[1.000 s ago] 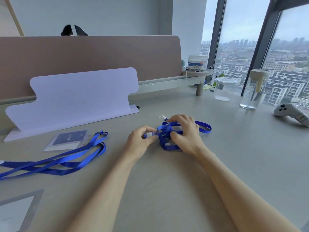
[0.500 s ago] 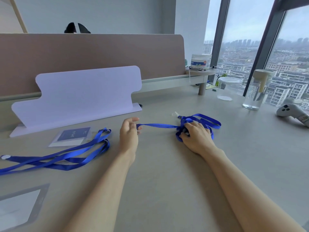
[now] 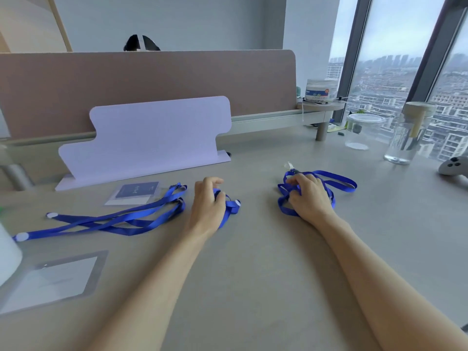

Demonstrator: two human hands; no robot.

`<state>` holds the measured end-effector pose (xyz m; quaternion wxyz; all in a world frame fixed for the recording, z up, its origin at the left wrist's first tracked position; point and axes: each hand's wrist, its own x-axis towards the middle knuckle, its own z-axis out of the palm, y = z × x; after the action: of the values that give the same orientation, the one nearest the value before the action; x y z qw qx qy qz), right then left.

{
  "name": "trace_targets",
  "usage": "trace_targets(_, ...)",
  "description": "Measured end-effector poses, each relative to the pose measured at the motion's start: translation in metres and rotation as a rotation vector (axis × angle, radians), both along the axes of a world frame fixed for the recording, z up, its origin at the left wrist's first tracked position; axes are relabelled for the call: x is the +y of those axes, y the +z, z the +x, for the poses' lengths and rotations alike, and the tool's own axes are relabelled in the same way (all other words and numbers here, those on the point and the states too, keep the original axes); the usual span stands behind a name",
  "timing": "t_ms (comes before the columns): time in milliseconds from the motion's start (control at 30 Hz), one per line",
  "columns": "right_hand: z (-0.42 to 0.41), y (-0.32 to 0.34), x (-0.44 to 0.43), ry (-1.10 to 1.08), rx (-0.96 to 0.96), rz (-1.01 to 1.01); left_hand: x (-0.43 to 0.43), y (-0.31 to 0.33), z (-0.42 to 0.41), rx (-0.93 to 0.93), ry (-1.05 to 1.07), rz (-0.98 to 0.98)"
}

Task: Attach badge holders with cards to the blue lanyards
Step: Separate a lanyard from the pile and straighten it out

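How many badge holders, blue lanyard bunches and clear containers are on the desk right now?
Badge holders: 2 (dark-card holder, white-card holder)
Blue lanyard bunches: 3 (loose bunch at left, middle bunch gripped by the left hand, right bunch gripped by the right hand)
Clear containers: 2 (jar, bottle)
Total: 7

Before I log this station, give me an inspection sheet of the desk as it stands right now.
Surface: grey desk, flat.
Job's things: loose lanyards at left; badge holder with dark card behind them; second badge holder at near left.
Clutter: white stand, jar, glass bottle, controller.
Hands: left hand grips one blue lanyard; right hand grips a lanyard bundle.
Cables: nothing seen.
Surroundings: divider panel, window, person's head beyond the divider.
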<state>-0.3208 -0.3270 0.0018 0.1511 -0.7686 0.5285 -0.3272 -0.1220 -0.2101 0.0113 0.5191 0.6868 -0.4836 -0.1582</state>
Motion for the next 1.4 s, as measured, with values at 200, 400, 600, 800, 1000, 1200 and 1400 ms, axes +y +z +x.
trace_targets(200, 0.019, 0.009, 0.031, 0.350, 0.182, -0.193, 0.002, 0.013, 0.011, 0.252, -0.115, 0.011)
trace_targets(400, 0.058, 0.000, 0.066, 0.505, 0.271, -0.170, 0.032, 0.028, 0.023, 0.400, -0.151, -0.114)
trace_targets(600, 0.081, 0.000, 0.093, 0.474, 0.159, -0.106, 0.084, 0.022, 0.051, 0.120, -0.054, -0.061)
trace_targets(800, 0.138, 0.008, 0.145, 0.578, 0.257, -0.036, 0.146, 0.017, 0.099, 0.104, 0.037, -0.075)
trace_targets(1000, 0.175, 0.009, 0.170, 0.707, 0.187, -0.100, 0.195, 0.021, 0.131, 0.108, 0.118, -0.075)
trace_targets(1200, 0.175, 0.026, 0.185, 0.764, -0.565, 0.421, 0.200, 0.005, 0.143, -0.165, 0.197, 0.059)
trace_targets(1400, 0.173, 0.025, 0.187, 0.741, -0.633, 0.543, 0.198, -0.009, 0.126, -0.575, 0.190, 0.124)
